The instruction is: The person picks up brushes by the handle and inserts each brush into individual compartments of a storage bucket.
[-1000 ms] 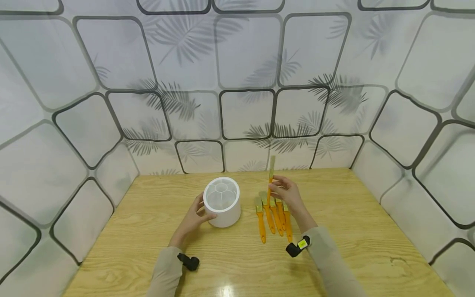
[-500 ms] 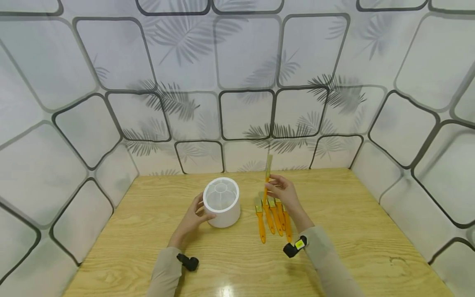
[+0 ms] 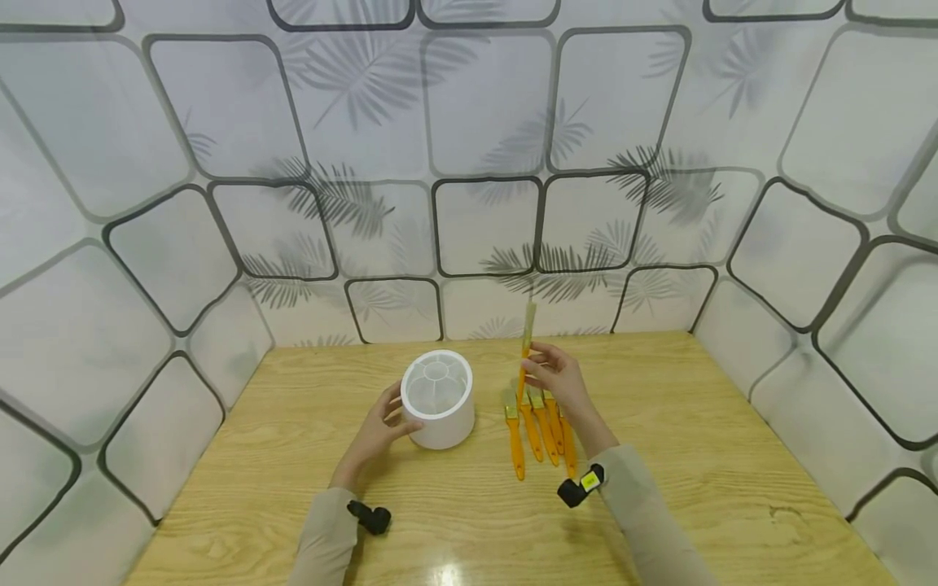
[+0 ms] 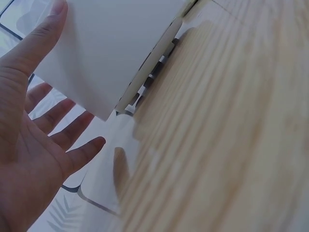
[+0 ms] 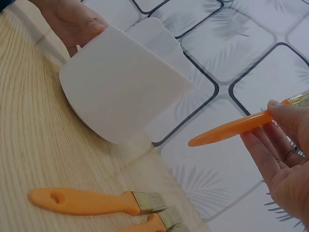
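A round white organizer (image 3: 438, 427) with inner dividers stands on the table. My left hand (image 3: 379, 426) holds its left side, thumb on the near wall and fingers round the far side. In the left wrist view, the little finger of my left hand (image 4: 34, 159) is clear of the wall. Farther right, my right hand (image 3: 560, 378) pinches an orange-handled paintbrush (image 3: 524, 366) near its ferrule. That brush is raised, bristles up and handle end down in the head view. The right wrist view shows the held brush's handle (image 5: 231, 130) apart from the organizer.
Several matching paintbrushes (image 3: 516, 448) lie side by side on the wooden table (image 3: 440, 521), below and left of my right hand, bristles toward the back. Patterned fabric (image 3: 484, 220) walls the table in at the back and both sides.
My right hand has moved slightly left with the paintbrush, which now leans a little more. My left hand and the organizer have stayed almost still.
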`<action>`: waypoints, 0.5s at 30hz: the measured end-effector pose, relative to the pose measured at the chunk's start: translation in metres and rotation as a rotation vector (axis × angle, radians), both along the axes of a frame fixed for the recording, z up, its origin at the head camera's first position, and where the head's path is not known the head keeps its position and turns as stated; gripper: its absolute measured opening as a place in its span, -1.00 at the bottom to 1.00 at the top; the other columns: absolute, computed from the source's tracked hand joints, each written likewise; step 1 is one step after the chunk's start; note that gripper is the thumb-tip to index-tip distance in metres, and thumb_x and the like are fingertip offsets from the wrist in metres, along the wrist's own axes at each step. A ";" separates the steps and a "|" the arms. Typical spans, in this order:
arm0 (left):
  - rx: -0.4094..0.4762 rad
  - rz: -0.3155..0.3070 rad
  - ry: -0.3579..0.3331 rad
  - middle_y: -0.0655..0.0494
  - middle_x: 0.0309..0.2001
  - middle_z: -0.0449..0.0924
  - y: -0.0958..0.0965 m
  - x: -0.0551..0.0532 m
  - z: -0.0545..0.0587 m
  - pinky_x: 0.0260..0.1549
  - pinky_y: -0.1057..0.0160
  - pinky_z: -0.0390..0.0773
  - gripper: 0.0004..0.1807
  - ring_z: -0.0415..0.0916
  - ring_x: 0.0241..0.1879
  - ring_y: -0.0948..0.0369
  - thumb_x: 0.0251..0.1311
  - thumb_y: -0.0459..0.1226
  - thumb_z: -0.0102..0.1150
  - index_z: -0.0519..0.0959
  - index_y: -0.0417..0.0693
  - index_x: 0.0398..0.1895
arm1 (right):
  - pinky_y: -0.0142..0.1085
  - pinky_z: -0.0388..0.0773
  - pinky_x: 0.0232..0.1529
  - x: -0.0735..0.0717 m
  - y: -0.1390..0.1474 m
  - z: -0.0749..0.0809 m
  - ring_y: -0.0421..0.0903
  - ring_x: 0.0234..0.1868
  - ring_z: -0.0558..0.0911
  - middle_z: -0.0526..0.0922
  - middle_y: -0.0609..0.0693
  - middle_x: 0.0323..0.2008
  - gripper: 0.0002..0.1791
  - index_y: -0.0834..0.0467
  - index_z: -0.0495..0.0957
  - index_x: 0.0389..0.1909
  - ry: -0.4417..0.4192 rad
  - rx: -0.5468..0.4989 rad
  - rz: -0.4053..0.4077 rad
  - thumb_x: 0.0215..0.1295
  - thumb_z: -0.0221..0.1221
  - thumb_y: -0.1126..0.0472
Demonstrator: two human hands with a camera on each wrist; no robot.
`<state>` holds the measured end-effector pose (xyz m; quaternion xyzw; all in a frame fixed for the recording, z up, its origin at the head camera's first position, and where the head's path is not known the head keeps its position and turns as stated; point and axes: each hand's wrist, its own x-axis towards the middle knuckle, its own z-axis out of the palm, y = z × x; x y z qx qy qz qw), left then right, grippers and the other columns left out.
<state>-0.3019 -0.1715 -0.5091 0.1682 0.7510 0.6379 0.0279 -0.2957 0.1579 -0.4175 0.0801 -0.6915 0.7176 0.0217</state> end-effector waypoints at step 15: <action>-0.005 -0.035 -0.048 -0.19 0.37 0.07 -0.002 0.003 0.007 0.30 -0.14 0.14 -0.09 0.06 0.33 -0.19 0.01 -0.32 0.35 0.07 0.00 0.42 | -0.16 0.63 -0.10 -0.016 -0.001 -0.020 -0.26 -0.28 0.62 0.50 -0.08 -0.29 -0.50 0.31 0.34 0.18 0.058 -0.034 0.002 0.24 0.18 0.29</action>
